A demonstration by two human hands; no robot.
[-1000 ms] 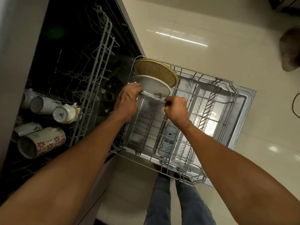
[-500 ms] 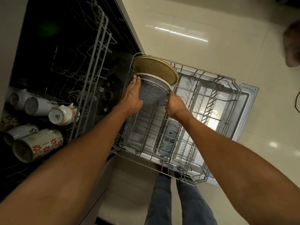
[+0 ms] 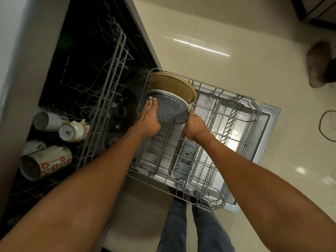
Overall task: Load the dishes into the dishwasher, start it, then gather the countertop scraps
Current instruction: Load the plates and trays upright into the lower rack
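At the lower rack (image 3: 214, 180), just before the tan plate (image 3: 172, 86), our left hand (image 3: 148, 118) presses flat and our right hand (image 3: 195, 125) grips the grey plate (image 3: 171, 110).

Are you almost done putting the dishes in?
Not yet. Done: mugs lie in the upper rack, and a tan plate stands in the lower rack. Now: left hand and right hand are setting a speckled plate in front of it. Left: closing and starting the dishwasher, then scraps.
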